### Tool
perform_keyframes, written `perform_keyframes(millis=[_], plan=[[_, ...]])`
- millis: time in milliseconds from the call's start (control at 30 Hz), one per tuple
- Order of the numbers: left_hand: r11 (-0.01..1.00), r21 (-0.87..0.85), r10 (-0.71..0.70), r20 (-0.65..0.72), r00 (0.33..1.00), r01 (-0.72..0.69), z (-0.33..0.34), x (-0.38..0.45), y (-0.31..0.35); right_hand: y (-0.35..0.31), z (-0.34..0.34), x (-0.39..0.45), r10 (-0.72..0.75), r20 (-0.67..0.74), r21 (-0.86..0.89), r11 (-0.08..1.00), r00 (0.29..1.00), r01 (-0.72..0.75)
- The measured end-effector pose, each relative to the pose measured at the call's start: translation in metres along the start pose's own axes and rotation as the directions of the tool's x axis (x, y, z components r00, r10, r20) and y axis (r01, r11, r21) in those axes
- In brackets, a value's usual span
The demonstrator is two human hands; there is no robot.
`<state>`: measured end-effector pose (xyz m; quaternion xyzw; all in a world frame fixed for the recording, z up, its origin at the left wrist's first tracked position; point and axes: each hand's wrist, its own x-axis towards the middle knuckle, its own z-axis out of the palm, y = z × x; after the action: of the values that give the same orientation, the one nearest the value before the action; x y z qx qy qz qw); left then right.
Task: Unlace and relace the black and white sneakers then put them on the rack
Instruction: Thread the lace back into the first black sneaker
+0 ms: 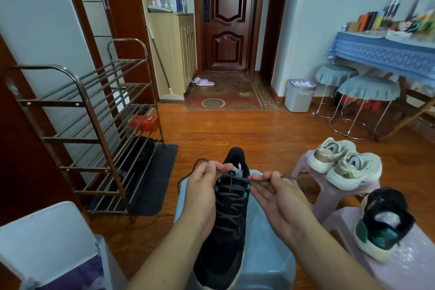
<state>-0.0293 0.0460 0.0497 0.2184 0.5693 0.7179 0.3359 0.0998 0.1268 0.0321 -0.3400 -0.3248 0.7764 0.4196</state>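
Black sneaker (229, 216) lying on a blue stool (266, 249); left hand (202, 186) and right hand (275, 192) each pinching a lace (255, 180) end in curled fingers (217, 167).

Def someone's home, entryway area tbh: front door (226, 16) sat top center, shoe rack (94, 129) on left, slippers (203, 81) by the doormat (226, 94).

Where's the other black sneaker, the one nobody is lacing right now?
In the head view, the second black sneaker sits low on the right, on a pink stool, just in front of the pair of white sneakers.
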Motion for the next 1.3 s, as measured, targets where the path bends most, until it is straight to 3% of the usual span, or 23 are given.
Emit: perform_keyframes(millis=[133, 200, 233, 267, 333, 400, 433, 500, 567, 633, 700, 767, 800, 867, 933, 1000, 1067, 1233, 1300], plan=[[0.996, -0.073, 0.058, 0.070, 0.996, -0.053, -0.001, 0.006, -0.005, 0.001, 0.001, -0.002, 0.015, 0.010, 0.069, 0.998, 1.000, -0.016], [0.976, 0.166, 0.112, 0.169, 0.979, -0.141, -0.004, 0.013, -0.005, -0.007, 0.005, -0.009, -0.065, 0.036, -0.073, 0.995, 0.997, 0.068], [0.901, 0.373, 0.139, 0.240, 0.961, -0.223, -0.004, 0.018, -0.005, -0.012, 0.008, -0.011, -0.150, 0.062, -0.251, 0.954, 0.987, 0.161], [0.764, 0.556, 0.159, 0.330, 0.930, -0.328, -0.003, 0.021, -0.007, -0.019, 0.011, -0.013, -0.254, 0.119, -0.469, 0.838, 0.960, 0.280], [0.452, 0.730, 0.153, 0.503, 0.851, -0.513, 0.002, 0.023, -0.008, -0.034, 0.022, -0.012, -0.380, 0.384, -0.714, 0.456, 0.842, 0.531], [0.343, 0.715, 0.178, 0.587, 0.790, -0.609, 0.009, 0.021, -0.010, -0.040, 0.030, -0.001, -0.273, 0.589, -0.740, 0.196, 0.760, 0.644], [0.359, 0.704, 0.204, 0.581, 0.788, -0.613, 0.010, 0.021, -0.011, -0.040, 0.031, 0.005, -0.192, 0.615, -0.759, 0.121, 0.765, 0.640], [0.547, 0.678, 0.165, 0.487, 0.858, -0.491, 0.006, 0.025, -0.011, -0.040, 0.027, 0.015, -0.127, 0.585, -0.808, -0.013, 0.801, 0.588], [0.761, 0.569, 0.066, 0.409, 0.910, -0.311, 0.000, 0.030, -0.007, -0.041, 0.020, 0.016, -0.090, 0.507, -0.862, -0.064, 0.857, 0.503], [0.820, 0.526, -0.009, 0.406, 0.914, -0.226, -0.002, 0.027, 0.000, -0.040, 0.012, 0.012, -0.079, 0.454, -0.891, -0.071, 0.888, 0.449], [0.857, 0.481, -0.043, 0.424, 0.905, -0.185, -0.004, 0.026, 0.003, -0.046, 0.009, 0.011, -0.261, 0.409, -0.912, -0.137, 0.875, 0.386], [0.875, 0.456, -0.058, 0.428, 0.902, -0.161, -0.006, 0.025, 0.005, -0.058, 0.008, 0.015, -0.480, 0.311, -0.945, -0.246, 0.821, 0.215], [0.880, 0.448, -0.057, 0.430, 0.901, -0.158, -0.007, 0.024, 0.007, -0.064, 0.009, 0.017, -0.455, 0.265, -0.951, -0.271, 0.850, 0.152], [0.880, 0.442, -0.040, 0.438, 0.898, -0.176, -0.011, 0.024, 0.009, -0.065, 0.013, 0.020, -0.201, 0.281, -0.943, -0.242, 0.938, 0.230], [0.878, 0.428, -0.012, 0.464, 0.886, -0.212, -0.015, 0.025, 0.011, -0.047, 0.018, 0.020, -0.010, 0.412, -0.909, -0.080, 0.911, 0.410], [0.880, 0.413, 0.005, 0.491, 0.871, -0.237, -0.019, 0.027, 0.012, -0.027, 0.017, 0.025, -0.060, 0.504, -0.861, 0.044, 0.862, 0.507], [0.867, 0.429, 0.003, 0.506, 0.863, -0.255, -0.021, 0.029, 0.014, -0.020, 0.017, 0.029, -0.176, 0.473, -0.856, 0.139, 0.863, 0.497], [0.824, 0.492, -0.024, 0.524, 0.852, -0.280, -0.023, 0.029, 0.016, -0.016, 0.018, 0.027, -0.274, 0.454, -0.869, 0.071, 0.848, 0.489], [0.820, 0.500, -0.031, 0.523, 0.852, -0.278, -0.024, 0.030, 0.017, -0.017, 0.019, 0.026, -0.264, 0.429, -0.872, 0.127, 0.864, 0.472]])
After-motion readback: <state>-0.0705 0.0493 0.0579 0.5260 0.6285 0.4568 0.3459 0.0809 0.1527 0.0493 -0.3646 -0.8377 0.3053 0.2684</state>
